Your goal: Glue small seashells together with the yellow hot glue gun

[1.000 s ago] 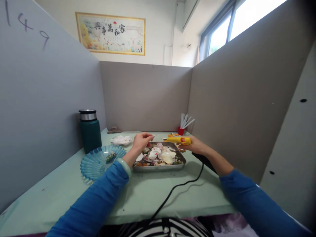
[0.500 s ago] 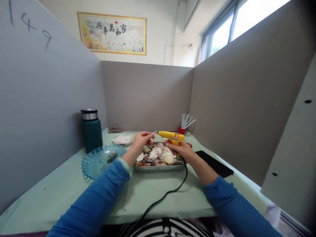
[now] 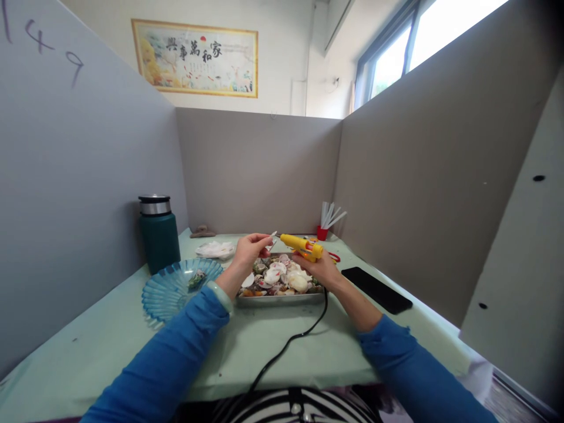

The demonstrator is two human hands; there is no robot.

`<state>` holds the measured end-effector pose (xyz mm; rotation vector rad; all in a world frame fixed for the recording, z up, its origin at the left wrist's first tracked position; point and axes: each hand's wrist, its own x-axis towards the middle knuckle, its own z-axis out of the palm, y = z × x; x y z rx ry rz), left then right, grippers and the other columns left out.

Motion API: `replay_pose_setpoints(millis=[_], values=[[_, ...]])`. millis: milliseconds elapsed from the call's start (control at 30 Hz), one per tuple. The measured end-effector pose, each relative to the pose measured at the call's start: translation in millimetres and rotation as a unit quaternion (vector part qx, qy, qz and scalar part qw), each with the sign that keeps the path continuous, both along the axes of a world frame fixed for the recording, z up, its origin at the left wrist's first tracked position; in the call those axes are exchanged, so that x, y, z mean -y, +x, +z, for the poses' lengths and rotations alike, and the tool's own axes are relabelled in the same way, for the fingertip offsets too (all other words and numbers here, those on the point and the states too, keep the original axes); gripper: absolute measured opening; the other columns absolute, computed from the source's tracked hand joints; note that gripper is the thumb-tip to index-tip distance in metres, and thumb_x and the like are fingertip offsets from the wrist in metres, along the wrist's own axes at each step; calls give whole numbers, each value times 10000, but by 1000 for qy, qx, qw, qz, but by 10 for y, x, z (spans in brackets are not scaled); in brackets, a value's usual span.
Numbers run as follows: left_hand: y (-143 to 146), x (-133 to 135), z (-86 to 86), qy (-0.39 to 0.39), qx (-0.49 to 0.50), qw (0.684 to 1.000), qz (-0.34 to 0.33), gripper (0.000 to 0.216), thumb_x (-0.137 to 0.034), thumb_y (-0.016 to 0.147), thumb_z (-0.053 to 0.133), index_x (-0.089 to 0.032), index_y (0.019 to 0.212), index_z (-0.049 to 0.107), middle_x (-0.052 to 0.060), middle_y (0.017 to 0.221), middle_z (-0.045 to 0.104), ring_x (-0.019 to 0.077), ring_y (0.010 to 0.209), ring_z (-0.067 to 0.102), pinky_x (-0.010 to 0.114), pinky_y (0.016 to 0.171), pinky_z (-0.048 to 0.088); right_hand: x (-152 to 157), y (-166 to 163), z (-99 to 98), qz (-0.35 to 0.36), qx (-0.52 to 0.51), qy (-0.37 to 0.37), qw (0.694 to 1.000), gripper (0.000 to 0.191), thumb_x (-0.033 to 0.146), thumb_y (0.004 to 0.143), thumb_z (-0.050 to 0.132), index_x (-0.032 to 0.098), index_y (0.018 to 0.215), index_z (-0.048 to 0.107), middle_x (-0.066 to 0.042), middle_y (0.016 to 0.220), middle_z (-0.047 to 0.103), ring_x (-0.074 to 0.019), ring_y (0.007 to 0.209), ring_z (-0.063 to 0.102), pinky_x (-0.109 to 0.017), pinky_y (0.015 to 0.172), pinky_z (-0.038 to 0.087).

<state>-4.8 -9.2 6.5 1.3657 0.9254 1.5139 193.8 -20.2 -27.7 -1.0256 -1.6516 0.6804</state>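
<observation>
While the left hand (image 3: 249, 255) pinched a small pale piece (image 3: 274, 234) over the far side of the metal tray (image 3: 281, 301), the right hand (image 3: 321, 268) was wrapped around a yellow glue gun (image 3: 299, 243), also above the tray. The piece looked light, stiff and perhaps brittle, best taken by its edge. The pinch hid much of it, and whether it touched the gun was unclear.

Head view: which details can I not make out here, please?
In the head view:
Small whitish piece in the bare left hand: too small, partly covered by that hand; exact shape unclear.
Yellow plastic glue gun: its handle is mostly hidden by the bare right hand.
Mixed shells in the rectangular metal tray: upper ones hide those beneath.
Black cord: its far end is lost near the bottom edge.
</observation>
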Motion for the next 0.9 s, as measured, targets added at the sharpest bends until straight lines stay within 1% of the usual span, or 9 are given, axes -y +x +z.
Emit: replay_pose_setpoints(millis=[167, 333, 500, 600, 800, 900], values=[[6, 1, -13, 0, -13, 1000, -2, 381, -406, 577, 757, -111, 799, 662, 45, 711, 662, 66, 456, 512, 226, 478, 419, 18, -9, 7, 4, 6, -5, 1000, 313, 467, 695, 682, 177, 810, 655, 1, 583, 542, -102, 490, 439, -236, 447, 367], [8, -35, -35, 1, -11, 1000, -4, 365, -384, 582, 760, -102, 793, 663, 44, 681, 654, 67, 449, 508, 218, 463, 407, -13, 3, -34, 8, 20, 1, 1000, 311, 464, 710, 671, 171, 814, 660, 2, 573, 538, -102, 481, 447, -235, 448, 371], [12, -32, -40, 4, -15, 1000, -5, 334, -382, 586, 756, -107, 752, 666, 45, 678, 656, 63, 440, 500, 215, 455, 399, -14, -3, -45, 10, 10, 18, 1000, 313, 452, 711, 669, 154, 808, 655, 10, 558, 529, -93, 476, 439, -226, 444, 363], [20, -30, -46, 7, -20, 1000, -8, 319, -378, 597, 749, -108, 749, 670, 45, 686, 658, 61, 439, 498, 215, 456, 399, -10, -4, -45, 6, 8, 16, 1000, 314, 446, 709, 670, 151, 815, 662, 8, 564, 537, -96, 485, 451, -223, 446, 364], [31, -50, -65, 27, -39, 999, 8, 295, -361, 603, 738, -114, 752, 671, 37, 669, 653, 63, 424, 497, 214, 448, 396, -20, 8, -50, -3, 0, 30, 1000, 299, 437, 708, 672, 151, 796, 659, 8, 558, 535, -95, 482, 444, -224, 443, 361], [31, -81, -85, 44, -64, 997, 20, 286, -365, 613, 721, -121, 755, 674, 36, 667, 656, 68, 423, 505, 212, 444, 396, -10, 5, -38, -9, -19, 34, 999, 307, 438, 705, 672, 145, 793, 647, 7, 570, 534, -97, 494, 448, -224, 447, 362]])
